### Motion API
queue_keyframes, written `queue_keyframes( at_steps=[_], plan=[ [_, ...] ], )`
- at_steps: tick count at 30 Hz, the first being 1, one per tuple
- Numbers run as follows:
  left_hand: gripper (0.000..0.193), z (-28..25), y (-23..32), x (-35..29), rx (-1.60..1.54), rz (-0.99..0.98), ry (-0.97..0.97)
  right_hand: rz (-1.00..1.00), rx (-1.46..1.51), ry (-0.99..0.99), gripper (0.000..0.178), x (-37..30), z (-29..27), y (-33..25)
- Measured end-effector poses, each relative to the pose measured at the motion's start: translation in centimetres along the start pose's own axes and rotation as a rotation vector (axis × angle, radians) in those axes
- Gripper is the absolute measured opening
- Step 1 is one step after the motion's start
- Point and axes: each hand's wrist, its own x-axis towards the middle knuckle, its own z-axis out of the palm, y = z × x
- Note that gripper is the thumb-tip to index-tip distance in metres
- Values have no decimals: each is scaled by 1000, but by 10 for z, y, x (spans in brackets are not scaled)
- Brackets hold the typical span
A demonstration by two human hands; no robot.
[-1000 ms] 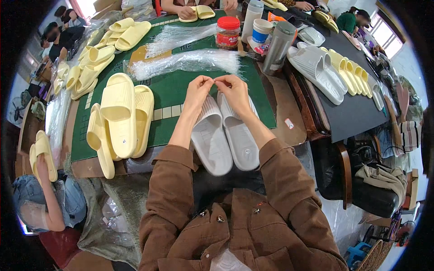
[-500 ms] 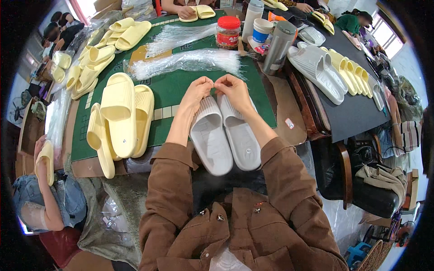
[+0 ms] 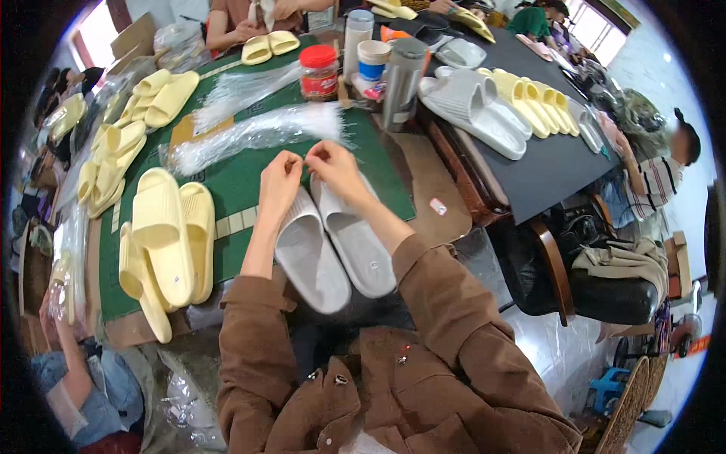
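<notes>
A pair of grey ribbed slide slippers (image 3: 311,268) lies side by side at the near edge of the green table mat, heels toward me. Above their toe ends, my left hand (image 3: 280,181) is closed in a pinch. Close beside it, my right hand (image 3: 338,170) pinches too, its fingertips almost meeting the left ones. Whatever lies between the fingers is too small to make out. Left of my hands, several pale yellow slides (image 3: 162,242) rest together on the mat. Just beyond my hands lies a bundle of thin clear plastic strands (image 3: 261,132).
A red-lidded jar (image 3: 319,73), a paper cup (image 3: 373,60) and a grey tumbler (image 3: 404,85) stand beyond. More yellow slides (image 3: 113,151) line the left side. A dark table (image 3: 522,178) at right carries slippers. A black chair (image 3: 605,291) stands right. Co-workers sit across and left.
The view has swung, so the scene sits further left. Both my hands keep pinching over the slipper toes. The person across has raised a hand; the one at left has moved a slipper lower.
</notes>
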Motion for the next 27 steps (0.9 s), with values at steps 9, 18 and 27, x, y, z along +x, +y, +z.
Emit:
queue_keyframes(
  at_steps=[9,18,27],
  plan=[
    [44,7,63,-89,540,397,101,-25,-105,30,14,0,-4,2],
    [55,27,64,-108,585,389,68,-194,-68,152,16,-10,-57,-29],
    [55,30,58,-110,636,403,111,-323,-583,719,22,24,-268,-82]
  ],
)
